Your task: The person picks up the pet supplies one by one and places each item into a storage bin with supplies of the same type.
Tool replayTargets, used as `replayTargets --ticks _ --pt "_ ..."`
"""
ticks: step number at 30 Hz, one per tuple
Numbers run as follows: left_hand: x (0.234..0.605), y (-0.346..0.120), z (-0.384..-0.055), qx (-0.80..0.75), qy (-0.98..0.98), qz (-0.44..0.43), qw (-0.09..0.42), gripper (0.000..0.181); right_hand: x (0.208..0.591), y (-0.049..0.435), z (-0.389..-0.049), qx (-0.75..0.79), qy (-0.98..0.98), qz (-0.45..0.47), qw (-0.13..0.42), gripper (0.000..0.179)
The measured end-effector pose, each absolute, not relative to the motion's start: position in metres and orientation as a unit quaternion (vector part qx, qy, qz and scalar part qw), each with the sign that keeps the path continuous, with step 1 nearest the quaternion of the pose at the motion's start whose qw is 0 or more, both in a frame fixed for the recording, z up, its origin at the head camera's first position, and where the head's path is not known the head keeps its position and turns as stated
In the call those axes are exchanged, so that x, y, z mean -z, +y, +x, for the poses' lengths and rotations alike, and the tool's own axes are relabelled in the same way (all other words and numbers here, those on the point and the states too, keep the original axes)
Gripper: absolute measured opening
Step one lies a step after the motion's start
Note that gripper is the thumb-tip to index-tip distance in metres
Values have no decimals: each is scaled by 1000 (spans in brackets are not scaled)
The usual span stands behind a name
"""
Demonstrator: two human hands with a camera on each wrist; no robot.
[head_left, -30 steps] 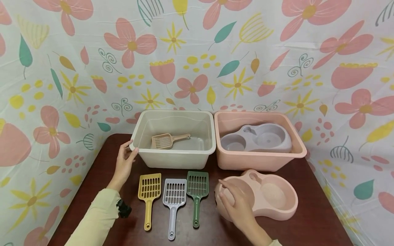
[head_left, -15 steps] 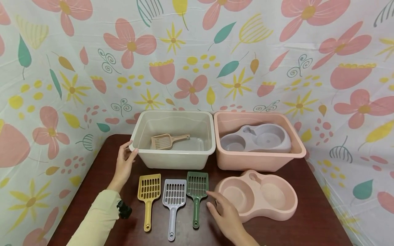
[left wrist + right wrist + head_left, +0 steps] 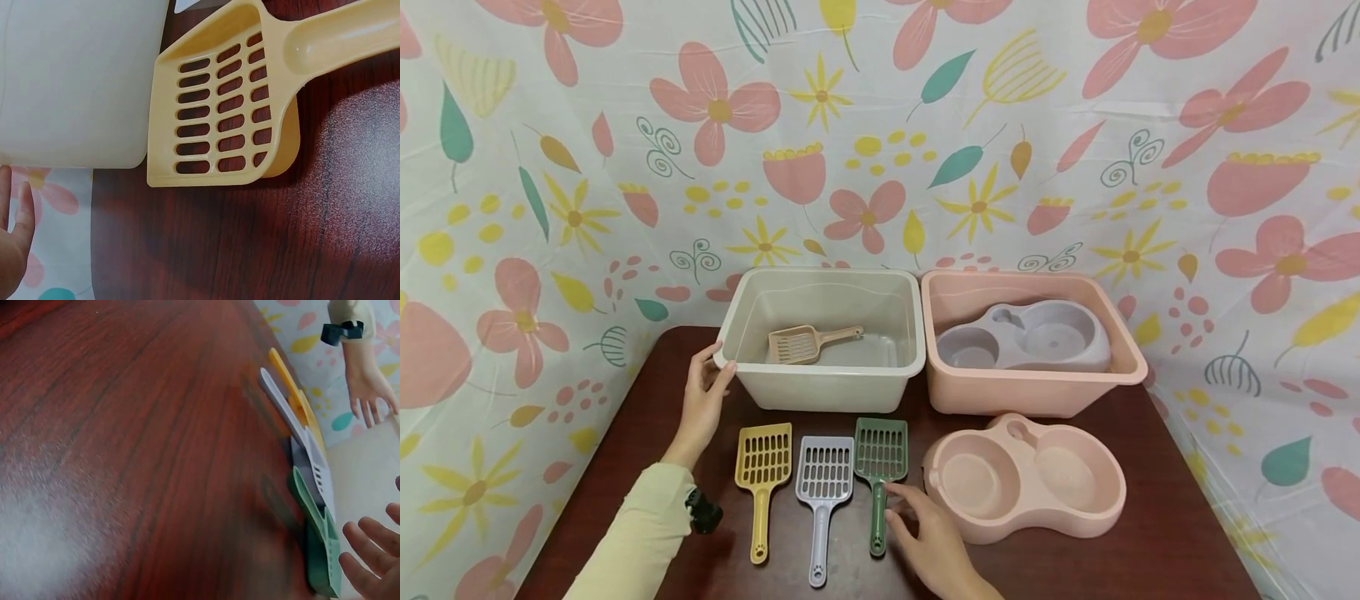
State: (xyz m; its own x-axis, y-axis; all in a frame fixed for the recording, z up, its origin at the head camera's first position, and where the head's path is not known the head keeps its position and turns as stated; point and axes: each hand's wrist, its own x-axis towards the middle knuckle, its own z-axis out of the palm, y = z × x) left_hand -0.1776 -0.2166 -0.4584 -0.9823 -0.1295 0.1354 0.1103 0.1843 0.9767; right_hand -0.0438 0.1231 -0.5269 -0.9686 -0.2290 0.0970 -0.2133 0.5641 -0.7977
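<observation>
My left hand (image 3: 703,396) is at the front left corner of a cream litter box (image 3: 823,387), fingertips and thumb touching its rim with the fingers fairly straight. A tan litter scoop (image 3: 797,343) lies inside the box. My right hand (image 3: 936,542) is beside the handle of a green litter scoop (image 3: 880,450), thumb and forefinger apart at its right side. In the right wrist view its fingers (image 3: 369,550) are spread near the green scoop. Left of this scoop lie a pale lavender scoop (image 3: 824,471) and a yellow scoop (image 3: 764,454), handles toward me.
A pink litter box (image 3: 1037,392) stands right of the cream one, with a grey double pet bowl (image 3: 1022,337) inside. In front of it sits a pink double pet bowl (image 3: 1028,492). A floral cloth (image 3: 880,150) hangs behind the dark wood table (image 3: 685,550).
My right hand has moved left from over the pink double pet bowl to the green scoop's handle. My left hand has stayed at the cream box's corner.
</observation>
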Motion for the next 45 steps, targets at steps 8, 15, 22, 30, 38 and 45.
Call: replayTargets --ticks 8,15,22,30,38,45 --pt "458 -215 -177 634 -766 13 103 51 539 116 -44 441 894 -81 21 27" --pt "460 -214 -180 641 -760 16 104 51 549 112 -43 449 891 -55 36 26" --pt "461 -214 -180 641 -760 18 103 52 555 107 -43 459 886 -39 45 26" --pt "463 -214 -180 640 -762 23 101 51 560 101 -46 466 883 -39 30 28" --pt "463 -215 -181 642 -759 24 105 51 558 92 -50 491 870 -12 53 33" --pt "462 -213 -181 644 -757 21 107 51 559 90 -48 478 877 0 41 36"
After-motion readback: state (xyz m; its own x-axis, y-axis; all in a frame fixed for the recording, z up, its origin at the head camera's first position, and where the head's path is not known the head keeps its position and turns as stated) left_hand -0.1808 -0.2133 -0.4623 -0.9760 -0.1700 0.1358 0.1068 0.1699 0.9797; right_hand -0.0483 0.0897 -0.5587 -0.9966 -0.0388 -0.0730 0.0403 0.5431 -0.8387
